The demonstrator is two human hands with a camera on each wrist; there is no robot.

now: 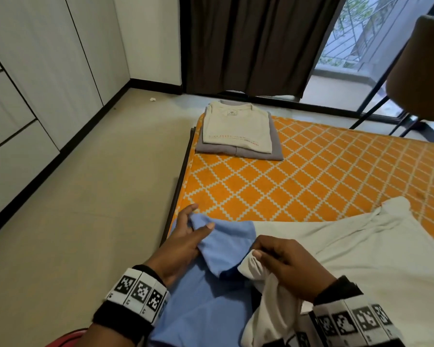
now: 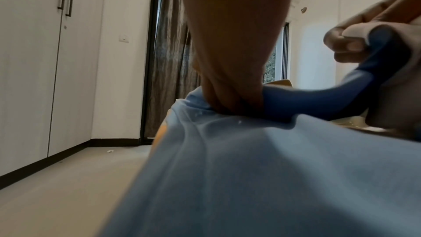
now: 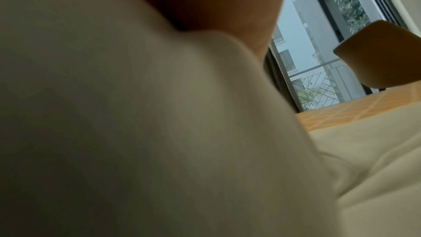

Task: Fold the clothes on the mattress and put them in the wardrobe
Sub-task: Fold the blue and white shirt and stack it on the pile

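Note:
A blue-and-white shirt (image 1: 336,246) lies spread on the near part of the orange patterned mattress (image 1: 311,176). My left hand (image 1: 186,236) pinches its blue sleeve (image 1: 226,244) between thumb and fingers near the mattress's left edge. My right hand (image 1: 283,264) grips a bunched fold of white cloth (image 1: 251,269) where blue meets white. In the left wrist view the blue cloth (image 2: 250,177) fills the bottom and the right hand (image 2: 346,46) holds the fold. White cloth (image 3: 136,123) covers most of the right wrist view. The white wardrobe (image 1: 35,71) stands at the left.
A folded cream T-shirt (image 1: 236,128) lies on a folded grey garment (image 1: 276,151) at the mattress's far left corner. Dark curtains (image 1: 256,43) and a glass balcony door (image 1: 356,51) are behind. A brown chair (image 1: 421,71) stands at the right. Bare floor (image 1: 98,196) separates mattress and wardrobe.

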